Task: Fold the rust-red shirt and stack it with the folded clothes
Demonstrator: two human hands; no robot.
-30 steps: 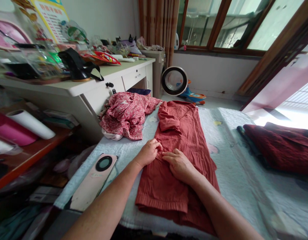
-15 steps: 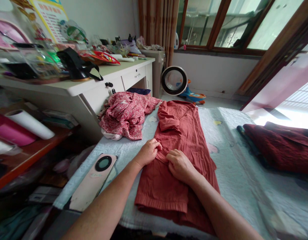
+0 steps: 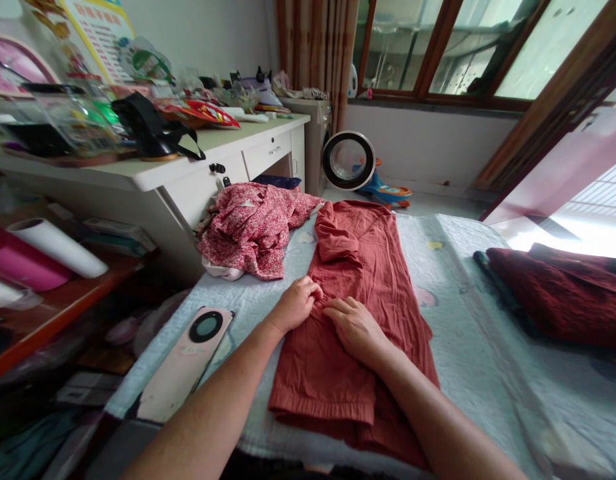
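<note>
Head camera looks down over the near edge of the bed (image 3: pixel 478 347), where both forearms reach in from below. A pink phone (image 3: pixel 185 363) lies face down at the bed's near left corner, just left of the left arm. Between the arms and ahead of them a rust-red garment (image 3: pixel 361 267) lies stretched lengthwise down the middle of the bed, its hem at the near edge and its far end bunched toward the far edge. The left hand (image 3: pixel 295 305) rests on the garment's left side with its fingers (image 3: pixel 311 291) curled and pressed together, pinching a small fold of the cloth. The right hand (image 3: pixel 355 327) lies just beside it, nearly touching, fingers flat and close together on the fabric, pointing toward the left hand. Farther on, a crumpled red floral cloth (image 3: pixel 253 227) sits at the bed's far left edge, touching the garment's upper part. A dark red folded cloth (image 3: pixel 568 293) lies at the right edge, well apart. Beyond the bed, a white desk (image 3: pixel 188 177) stands to the left and a round fan (image 3: pixel 349 161) sits on the floor.
</note>
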